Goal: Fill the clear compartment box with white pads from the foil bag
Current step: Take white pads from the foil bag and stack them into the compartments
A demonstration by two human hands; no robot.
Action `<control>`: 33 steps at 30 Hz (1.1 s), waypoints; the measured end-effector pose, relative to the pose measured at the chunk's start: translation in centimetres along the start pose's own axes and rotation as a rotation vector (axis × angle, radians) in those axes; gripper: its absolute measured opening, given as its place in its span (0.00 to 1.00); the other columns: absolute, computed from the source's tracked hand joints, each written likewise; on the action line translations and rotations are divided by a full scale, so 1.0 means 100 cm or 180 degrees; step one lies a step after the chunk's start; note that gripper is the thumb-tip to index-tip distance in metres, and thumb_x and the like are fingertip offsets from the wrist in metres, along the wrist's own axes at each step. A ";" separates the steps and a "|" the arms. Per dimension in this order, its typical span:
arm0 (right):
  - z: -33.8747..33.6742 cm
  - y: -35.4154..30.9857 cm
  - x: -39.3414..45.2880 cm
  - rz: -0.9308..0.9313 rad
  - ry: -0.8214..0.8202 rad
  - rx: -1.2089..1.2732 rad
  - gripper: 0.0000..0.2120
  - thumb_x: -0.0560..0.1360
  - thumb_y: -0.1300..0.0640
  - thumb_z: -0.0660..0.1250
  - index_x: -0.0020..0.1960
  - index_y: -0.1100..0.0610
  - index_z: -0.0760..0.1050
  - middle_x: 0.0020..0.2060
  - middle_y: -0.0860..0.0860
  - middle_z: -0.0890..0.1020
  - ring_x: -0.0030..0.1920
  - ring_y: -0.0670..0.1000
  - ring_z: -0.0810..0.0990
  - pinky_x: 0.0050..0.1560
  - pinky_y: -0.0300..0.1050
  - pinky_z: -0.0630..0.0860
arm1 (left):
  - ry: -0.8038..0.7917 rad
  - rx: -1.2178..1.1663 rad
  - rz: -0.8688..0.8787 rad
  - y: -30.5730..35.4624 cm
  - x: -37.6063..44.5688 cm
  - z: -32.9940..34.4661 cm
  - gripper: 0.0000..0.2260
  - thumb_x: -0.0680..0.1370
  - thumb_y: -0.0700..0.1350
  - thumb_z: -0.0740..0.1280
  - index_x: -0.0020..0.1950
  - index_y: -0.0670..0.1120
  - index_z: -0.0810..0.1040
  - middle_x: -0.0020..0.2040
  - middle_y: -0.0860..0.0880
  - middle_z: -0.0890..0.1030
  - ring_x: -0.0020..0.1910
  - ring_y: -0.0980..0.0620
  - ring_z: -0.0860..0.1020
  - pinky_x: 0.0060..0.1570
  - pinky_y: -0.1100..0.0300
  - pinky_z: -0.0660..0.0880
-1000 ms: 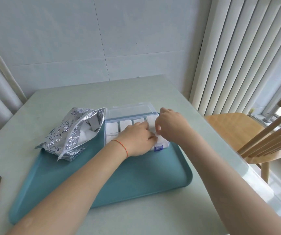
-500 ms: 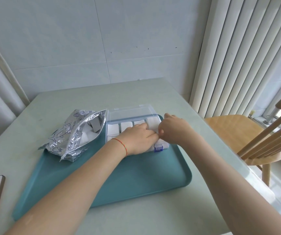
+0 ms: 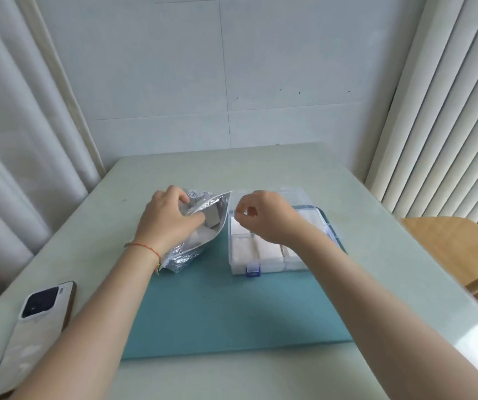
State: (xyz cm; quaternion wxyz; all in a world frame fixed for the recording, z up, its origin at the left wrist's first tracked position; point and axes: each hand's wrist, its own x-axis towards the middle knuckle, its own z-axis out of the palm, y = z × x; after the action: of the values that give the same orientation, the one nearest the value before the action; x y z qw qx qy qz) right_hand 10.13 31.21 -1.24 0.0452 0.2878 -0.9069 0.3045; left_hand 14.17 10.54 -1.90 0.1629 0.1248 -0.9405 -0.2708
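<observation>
On the tray (image 3: 232, 313) — left hand (image 3: 168, 220) grips foil bag (image 3: 203, 206).

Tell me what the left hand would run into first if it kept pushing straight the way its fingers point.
The left hand grips the foil bag's mouth, fingers aimed right into it. Going on, it would likely meet the white pads inside first, though depth is hard to judge.

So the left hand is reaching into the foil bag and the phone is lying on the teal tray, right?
Not quite. The left hand is at the foil bag, but the head view shows the phone lying on the table, off the teal tray.
</observation>
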 end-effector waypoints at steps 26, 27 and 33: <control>0.077 -0.051 0.042 0.0132 -0.0920 -0.0406 0.08 0.73 0.55 0.70 0.48 0.58 0.83 0.39 0.50 0.80 0.42 0.54 0.77 0.42 0.44 0.73 | 0.0178 -0.0230 -0.0066 -0.048 -0.005 0.003 0.02 0.76 0.42 0.63 0.45 0.44 0.73 0.41 0.45 0.78 0.41 0.42 0.72 0.38 0.55 0.63; 0.078 -0.050 0.042 0.0150 -0.0897 -0.0335 0.08 0.73 0.54 0.71 0.47 0.58 0.82 0.39 0.52 0.80 0.41 0.54 0.77 0.41 0.44 0.73 | 0.0191 -0.0248 -0.0067 -0.047 -0.005 0.003 0.02 0.76 0.42 0.63 0.46 0.43 0.73 0.41 0.46 0.78 0.41 0.42 0.72 0.38 0.55 0.63; 0.085 -0.049 0.047 0.0447 -0.0773 0.0238 0.17 0.72 0.52 0.72 0.39 0.67 0.75 0.31 0.54 0.69 0.33 0.51 0.64 0.34 0.43 0.60 | 0.0196 -0.0250 -0.0079 -0.041 -0.007 0.001 0.03 0.76 0.41 0.63 0.44 0.43 0.71 0.39 0.46 0.75 0.40 0.42 0.71 0.36 0.54 0.61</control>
State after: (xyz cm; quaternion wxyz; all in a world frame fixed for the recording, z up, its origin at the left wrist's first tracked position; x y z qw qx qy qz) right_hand 9.68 20.82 -4.33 -0.0970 0.2599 -0.9116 0.3035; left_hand 15.44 7.40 -4.40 0.1932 0.1382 -0.9221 -0.3055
